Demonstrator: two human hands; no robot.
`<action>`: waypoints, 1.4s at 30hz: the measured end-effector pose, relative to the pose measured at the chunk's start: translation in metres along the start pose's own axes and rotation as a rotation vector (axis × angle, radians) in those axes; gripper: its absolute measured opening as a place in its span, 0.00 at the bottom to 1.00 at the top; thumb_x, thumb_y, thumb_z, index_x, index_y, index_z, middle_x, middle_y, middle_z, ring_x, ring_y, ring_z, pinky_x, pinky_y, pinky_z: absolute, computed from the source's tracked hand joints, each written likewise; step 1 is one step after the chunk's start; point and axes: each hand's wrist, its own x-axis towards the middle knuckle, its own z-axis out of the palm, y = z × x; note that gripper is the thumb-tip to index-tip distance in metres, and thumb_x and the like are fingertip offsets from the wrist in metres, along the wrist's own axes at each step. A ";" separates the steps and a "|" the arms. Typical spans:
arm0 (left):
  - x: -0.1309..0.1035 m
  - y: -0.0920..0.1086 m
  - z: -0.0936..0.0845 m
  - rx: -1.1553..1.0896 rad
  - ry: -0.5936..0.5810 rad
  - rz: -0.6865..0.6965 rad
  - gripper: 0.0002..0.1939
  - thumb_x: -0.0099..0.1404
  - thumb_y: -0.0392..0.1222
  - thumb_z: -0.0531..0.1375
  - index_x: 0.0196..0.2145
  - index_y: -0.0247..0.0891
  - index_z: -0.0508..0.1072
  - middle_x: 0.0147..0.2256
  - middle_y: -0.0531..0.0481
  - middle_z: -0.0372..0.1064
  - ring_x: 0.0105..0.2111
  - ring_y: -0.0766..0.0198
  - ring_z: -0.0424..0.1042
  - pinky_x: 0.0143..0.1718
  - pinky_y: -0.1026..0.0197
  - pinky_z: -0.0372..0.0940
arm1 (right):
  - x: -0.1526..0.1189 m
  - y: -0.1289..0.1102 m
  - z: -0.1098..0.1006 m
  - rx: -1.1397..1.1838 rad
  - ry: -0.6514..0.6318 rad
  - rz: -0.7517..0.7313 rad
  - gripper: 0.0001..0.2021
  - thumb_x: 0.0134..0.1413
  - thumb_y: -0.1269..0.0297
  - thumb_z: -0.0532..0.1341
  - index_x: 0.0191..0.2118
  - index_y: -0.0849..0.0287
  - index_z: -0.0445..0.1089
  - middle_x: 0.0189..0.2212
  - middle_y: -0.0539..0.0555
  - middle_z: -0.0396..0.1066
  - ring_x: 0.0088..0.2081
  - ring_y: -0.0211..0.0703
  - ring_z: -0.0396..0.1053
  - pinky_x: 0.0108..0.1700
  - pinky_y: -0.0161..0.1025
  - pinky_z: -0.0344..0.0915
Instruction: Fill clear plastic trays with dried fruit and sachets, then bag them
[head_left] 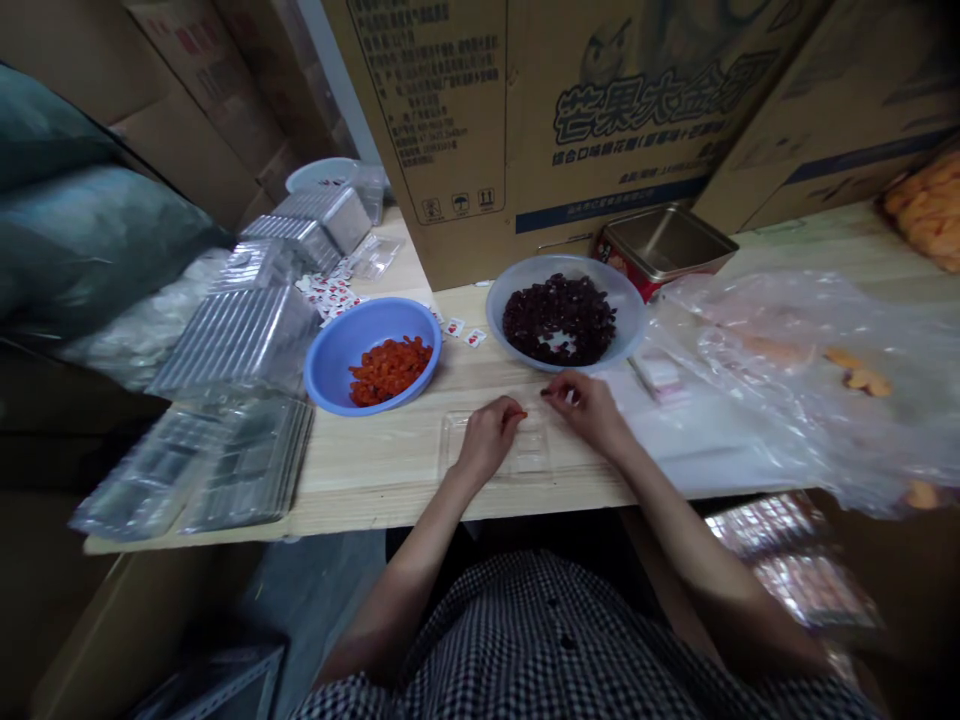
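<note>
My left hand [491,433] is closed in a pinch on a small orange candy piece [523,414], above a clear plastic tray [531,455] on the table. Pinched in my right hand [589,410] is a small dark piece [546,392], just in front of the pale bowl [501,318] of dark red pieces [559,315]. A blue bowl [321,375] with orange pieces [391,370] stands to the left of my left hand. Part of the tray is hidden beneath my left hand.
Stacks of clear plastic trays [232,340] line the table's left side. Small printed slips [326,295] lie behind the blue bowl. Large cardboard boxes [465,120] and an open metal tin [667,245] stand at the back. A clear plastic bag [787,370] spreads over the right.
</note>
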 end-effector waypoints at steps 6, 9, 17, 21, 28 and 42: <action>-0.004 0.002 -0.008 0.284 0.092 0.170 0.09 0.68 0.36 0.57 0.36 0.38 0.77 0.37 0.44 0.70 0.42 0.57 0.67 0.45 0.56 0.65 | -0.033 0.000 0.053 -0.109 -0.024 -0.082 0.05 0.55 0.73 0.62 0.31 0.57 0.73 0.34 0.55 0.68 0.41 0.48 0.67 0.44 0.44 0.66; 0.003 -0.006 -0.073 0.329 0.287 0.134 0.12 0.71 0.39 0.53 0.43 0.38 0.76 0.42 0.44 0.71 0.45 0.58 0.69 0.49 0.56 0.65 | -0.027 -0.003 0.040 -0.115 -0.027 -0.110 0.09 0.55 0.76 0.59 0.33 0.57 0.74 0.36 0.57 0.66 0.42 0.49 0.67 0.46 0.46 0.67; 0.066 -0.104 -0.202 0.716 -0.240 -0.538 0.19 0.53 0.47 0.67 0.42 0.37 0.76 0.37 0.43 0.76 0.37 0.52 0.74 0.39 0.57 0.67 | -0.015 -0.028 -0.041 -0.085 0.202 -0.094 0.08 0.61 0.68 0.56 0.40 0.57 0.73 0.37 0.55 0.71 0.37 0.45 0.69 0.41 0.42 0.66; 0.068 -0.114 -0.195 0.707 -0.211 -0.424 0.09 0.56 0.45 0.63 0.33 0.39 0.78 0.31 0.43 0.76 0.34 0.51 0.75 0.36 0.57 0.65 | 0.024 -0.002 -0.060 -0.280 0.216 0.053 0.09 0.60 0.68 0.57 0.41 0.59 0.74 0.36 0.56 0.75 0.36 0.45 0.71 0.41 0.40 0.66; 0.033 -0.093 -0.188 0.590 0.312 -0.367 0.21 0.66 0.54 0.53 0.37 0.37 0.80 0.36 0.38 0.76 0.38 0.48 0.73 0.44 0.52 0.64 | 0.112 0.032 -0.022 -0.563 -0.273 0.305 0.09 0.51 0.68 0.68 0.40 0.58 0.77 0.41 0.57 0.77 0.44 0.46 0.74 0.45 0.36 0.66; 0.013 -0.028 -0.145 -0.021 0.467 -0.116 0.15 0.66 0.48 0.58 0.43 0.37 0.77 0.39 0.47 0.76 0.40 0.59 0.73 0.44 0.60 0.66 | 0.095 0.013 -0.034 -0.398 -0.056 0.173 0.15 0.55 0.76 0.58 0.48 0.62 0.73 0.41 0.58 0.76 0.42 0.45 0.73 0.46 0.37 0.66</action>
